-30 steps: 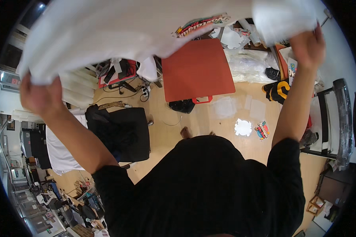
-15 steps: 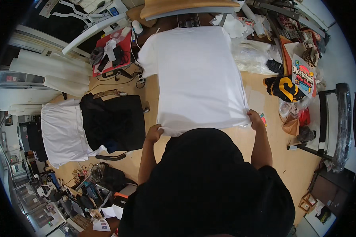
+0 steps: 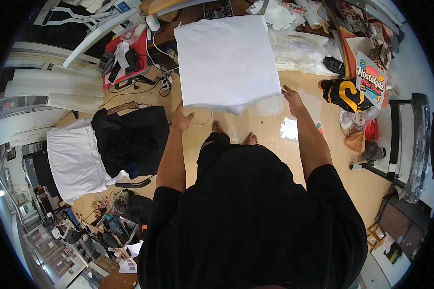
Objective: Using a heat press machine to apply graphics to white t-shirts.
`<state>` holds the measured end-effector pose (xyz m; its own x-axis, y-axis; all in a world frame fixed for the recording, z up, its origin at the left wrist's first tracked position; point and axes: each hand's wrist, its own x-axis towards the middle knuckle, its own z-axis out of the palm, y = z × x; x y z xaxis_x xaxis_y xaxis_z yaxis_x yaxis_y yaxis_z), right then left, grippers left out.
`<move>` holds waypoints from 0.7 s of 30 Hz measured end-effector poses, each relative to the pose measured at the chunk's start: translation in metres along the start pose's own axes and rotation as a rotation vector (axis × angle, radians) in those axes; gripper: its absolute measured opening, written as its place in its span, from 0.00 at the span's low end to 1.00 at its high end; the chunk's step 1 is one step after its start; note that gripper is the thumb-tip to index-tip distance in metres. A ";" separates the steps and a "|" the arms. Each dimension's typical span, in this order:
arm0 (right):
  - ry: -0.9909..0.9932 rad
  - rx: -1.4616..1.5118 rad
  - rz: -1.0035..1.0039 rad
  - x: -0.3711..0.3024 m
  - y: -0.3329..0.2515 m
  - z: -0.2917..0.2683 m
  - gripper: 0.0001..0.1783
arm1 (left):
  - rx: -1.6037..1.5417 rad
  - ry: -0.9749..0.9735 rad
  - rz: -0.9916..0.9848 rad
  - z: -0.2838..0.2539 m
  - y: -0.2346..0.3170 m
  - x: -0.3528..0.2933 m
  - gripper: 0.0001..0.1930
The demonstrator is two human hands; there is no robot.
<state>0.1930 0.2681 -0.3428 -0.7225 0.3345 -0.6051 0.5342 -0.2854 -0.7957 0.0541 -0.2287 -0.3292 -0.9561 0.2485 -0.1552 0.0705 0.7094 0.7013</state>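
A white T-shirt [image 3: 226,62] is spread smooth in front of me, its neckline at the far end and its near edge hanging slightly lower in the middle. At the shirt's near left corner is my left hand [image 3: 181,119], open, thumb held away from the fingers. My right hand [image 3: 292,98] is by the near right corner, fingers stretched toward the fabric's edge and open. Whether the fingertips touch the cloth is hard to tell. What lies beneath the shirt is hidden.
On the left, a chair holds black cloth [image 3: 130,139] beside white garments [image 3: 77,159]. A red table [image 3: 112,47] with cables stands farther off. Clear plastic bags [image 3: 301,53], a black-and-yellow garment [image 3: 345,101] and a printed sign [image 3: 370,79] are at right. A white cutout [image 3: 289,129] lies on the floor.
Both hands have let go of the hem and moved forward along the sides. The shirt's near part and left sleeve no longer spread out, and my feet now show.
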 end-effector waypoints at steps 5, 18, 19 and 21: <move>-0.208 -0.373 -0.020 0.008 0.013 -0.026 0.26 | 0.279 -0.177 -0.182 -0.005 0.027 0.013 0.16; 0.050 -1.460 0.295 -0.043 -0.080 -0.031 0.26 | -0.101 -0.593 -0.121 -0.017 -0.078 0.025 0.23; 0.091 -1.401 0.109 0.008 -0.094 -0.015 0.28 | -0.138 -0.566 -0.192 -0.025 -0.117 0.047 0.27; 0.178 -1.188 -0.224 0.071 -0.119 -0.024 0.25 | -0.184 -0.406 -0.242 -0.017 -0.051 0.138 0.18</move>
<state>0.0892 0.3472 -0.2917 -0.8299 0.4155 -0.3724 0.5413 0.7613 -0.3568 -0.0865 -0.2419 -0.3746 -0.7487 0.3540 -0.5605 -0.2253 0.6593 0.7173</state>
